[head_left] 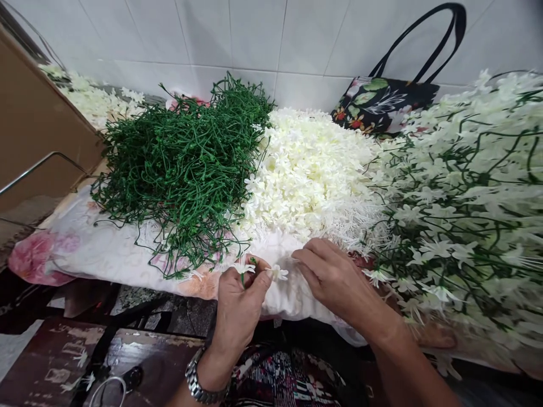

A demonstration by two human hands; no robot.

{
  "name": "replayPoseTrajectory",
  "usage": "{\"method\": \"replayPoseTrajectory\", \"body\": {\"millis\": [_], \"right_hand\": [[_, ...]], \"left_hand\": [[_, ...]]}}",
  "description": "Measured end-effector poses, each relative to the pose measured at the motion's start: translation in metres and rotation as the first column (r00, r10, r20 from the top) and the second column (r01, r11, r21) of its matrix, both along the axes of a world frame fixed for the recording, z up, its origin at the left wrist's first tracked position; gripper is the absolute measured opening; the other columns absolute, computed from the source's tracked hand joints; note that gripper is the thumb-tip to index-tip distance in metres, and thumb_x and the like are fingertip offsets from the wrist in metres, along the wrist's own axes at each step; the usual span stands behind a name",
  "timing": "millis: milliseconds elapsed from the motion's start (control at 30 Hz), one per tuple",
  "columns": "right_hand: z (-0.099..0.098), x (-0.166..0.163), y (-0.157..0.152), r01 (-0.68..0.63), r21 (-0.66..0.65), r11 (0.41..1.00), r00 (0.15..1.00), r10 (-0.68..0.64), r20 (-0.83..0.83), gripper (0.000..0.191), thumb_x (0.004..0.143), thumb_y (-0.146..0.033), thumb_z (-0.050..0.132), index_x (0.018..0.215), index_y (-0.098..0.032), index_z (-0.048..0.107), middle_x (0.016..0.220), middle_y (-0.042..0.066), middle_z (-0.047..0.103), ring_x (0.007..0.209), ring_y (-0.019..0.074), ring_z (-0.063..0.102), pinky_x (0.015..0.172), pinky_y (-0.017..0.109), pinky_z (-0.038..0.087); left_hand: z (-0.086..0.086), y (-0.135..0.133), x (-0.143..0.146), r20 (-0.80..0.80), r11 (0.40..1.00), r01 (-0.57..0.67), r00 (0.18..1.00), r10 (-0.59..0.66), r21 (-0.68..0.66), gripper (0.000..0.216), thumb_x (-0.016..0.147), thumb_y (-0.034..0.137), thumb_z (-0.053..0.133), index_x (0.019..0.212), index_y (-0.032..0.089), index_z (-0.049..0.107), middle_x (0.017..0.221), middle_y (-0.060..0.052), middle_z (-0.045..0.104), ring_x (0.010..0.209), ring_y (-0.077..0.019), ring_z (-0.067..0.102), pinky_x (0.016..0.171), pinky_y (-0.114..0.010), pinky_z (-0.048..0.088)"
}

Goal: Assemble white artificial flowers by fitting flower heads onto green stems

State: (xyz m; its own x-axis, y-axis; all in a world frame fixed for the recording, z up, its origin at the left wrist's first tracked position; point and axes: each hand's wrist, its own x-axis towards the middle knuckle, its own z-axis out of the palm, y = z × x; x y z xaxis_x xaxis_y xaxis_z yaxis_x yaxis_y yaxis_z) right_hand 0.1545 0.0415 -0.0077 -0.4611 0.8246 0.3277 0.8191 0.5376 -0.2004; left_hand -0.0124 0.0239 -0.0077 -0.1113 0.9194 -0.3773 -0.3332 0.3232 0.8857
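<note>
My left hand (241,305) is closed around a green plastic stem, with a white artificial flower (243,265) with thin white stamens above the fingers. A second white flower (279,273) sticks out by the thumb tip. To its right, my right hand (333,277) has thumb and fingers pinched together, apart from the flower; what they hold, if anything, is too small to make out. Beyond the hands lie a heap of loose white blossoms (305,164) and a bundle of white stamens (356,220). A tangled pile of green stems (182,152) is at the left.
Finished white flower sprays (479,198) are heaped at the right. A flowered cloth (106,254) covers the work surface. A black floral bag (382,107) leans on the tiled wall (237,34). A cardboard box (38,102) stands at the left, above a worn brown wooden surface (55,362).
</note>
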Motion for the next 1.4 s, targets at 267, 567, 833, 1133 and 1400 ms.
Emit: {"method": "replayPoseTrajectory", "body": {"millis": [267, 567, 833, 1133, 1400], "right_hand": [[0.004, -0.007, 0.005, -0.031, -0.031, 0.999, 0.980, 0.024, -0.197, 0.021, 0.089, -0.009, 0.042, 0.075, -0.016, 0.056, 0.073, 0.004, 0.051, 0.070, 0.0151, 0.049, 0.064, 0.028, 0.042], [0.011, -0.009, -0.010, -0.056, -0.486, 0.872, 0.488, -0.401, -0.775, 0.006, 0.073, -0.019, 0.061, 0.069, -0.017, 0.057, 0.060, -0.002, 0.056, 0.051, 0.0085, 0.049, 0.044, 0.018, 0.040], [0.009, -0.022, -0.030, -0.007, -0.369, 0.929, 0.457, -0.326, -0.828, 0.007, 0.079, -0.016, 0.059, 0.084, -0.020, 0.062, 0.070, -0.002, 0.061, 0.058, 0.0083, 0.056, 0.052, 0.018, 0.046], [0.002, -0.027, -0.037, 0.069, 0.002, 0.998, 0.709, -0.047, -0.704, 0.015, 0.084, -0.006, 0.051, 0.086, -0.020, 0.057, 0.074, 0.001, 0.062, 0.069, 0.0128, 0.059, 0.060, 0.025, 0.049], [-0.001, -0.026, -0.037, 0.123, -0.004, 0.992, 0.724, -0.093, -0.684, 0.012, 0.084, -0.009, 0.052, 0.085, -0.019, 0.058, 0.083, 0.003, 0.060, 0.078, 0.0138, 0.059, 0.068, 0.027, 0.050]], "left_hand": [[0.004, -0.001, 0.000, -0.050, 0.999, 0.019, 0.999, -0.021, -0.038, 0.023, 0.056, 0.024, 0.069, 0.054, 0.016, 0.047, 0.046, 0.008, 0.037, 0.042, -0.0031, 0.023, 0.041, -0.020, 0.019], [0.016, 0.000, 0.007, 0.078, 0.994, 0.099, 0.992, -0.095, -0.047, 0.022, 0.061, 0.026, 0.064, 0.055, 0.018, 0.044, 0.037, 0.012, 0.030, 0.032, -0.0019, 0.021, 0.032, -0.016, 0.018], [0.017, -0.007, 0.016, 0.079, 0.983, 0.181, 0.981, -0.179, -0.025, 0.024, 0.065, 0.025, 0.060, 0.051, 0.018, 0.041, 0.034, 0.012, 0.029, 0.028, -0.0008, 0.021, 0.029, -0.014, 0.020], [0.017, -0.010, 0.019, 0.241, 0.985, 0.161, 0.960, -0.141, -0.066, 0.028, 0.060, 0.028, 0.071, 0.055, 0.017, 0.047, 0.038, 0.012, 0.033, 0.029, -0.0004, 0.023, 0.027, -0.012, 0.022], [0.014, -0.013, 0.019, 0.346, 0.989, 0.140, 0.931, -0.115, -0.047, 0.028, 0.059, 0.025, 0.076, 0.059, 0.015, 0.050, 0.043, 0.010, 0.038, 0.030, -0.0004, 0.028, 0.027, -0.011, 0.025]]}}
